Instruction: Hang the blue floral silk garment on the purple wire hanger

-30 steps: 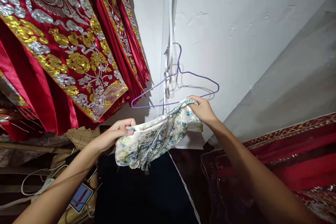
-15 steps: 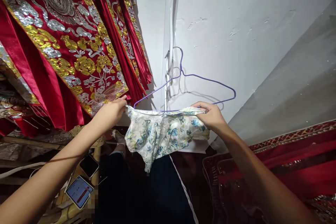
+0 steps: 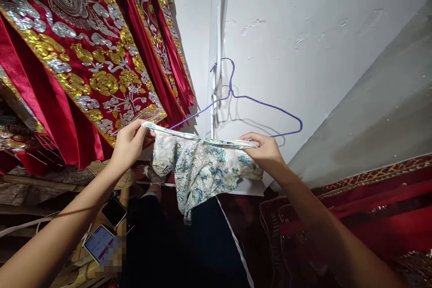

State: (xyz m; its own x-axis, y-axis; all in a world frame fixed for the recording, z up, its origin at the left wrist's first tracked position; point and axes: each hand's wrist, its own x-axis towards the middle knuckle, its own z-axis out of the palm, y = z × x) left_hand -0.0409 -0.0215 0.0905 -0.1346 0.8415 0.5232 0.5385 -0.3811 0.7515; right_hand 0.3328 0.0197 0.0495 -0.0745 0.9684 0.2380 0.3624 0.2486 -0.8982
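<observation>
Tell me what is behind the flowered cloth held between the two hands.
Behind the flowered cloth hangs a purple wire hanger on the white wall. The cloth's top edge covers most of the hanger's bottom bar. Both hands pinch that edge.

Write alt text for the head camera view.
Two bare hands, left hand and right hand, stretch a floral white-and-blue cloth taut just below a purple wire hanger hooked on a white wall. Red garments embroidered in gold and silver hang at left.

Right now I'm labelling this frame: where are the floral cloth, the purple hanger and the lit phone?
floral cloth [image 3: 202, 168], head view, middle folds.
purple hanger [image 3: 270, 106], head view, right shoulder wire.
lit phone [image 3: 97, 244], head view, screen.
</observation>
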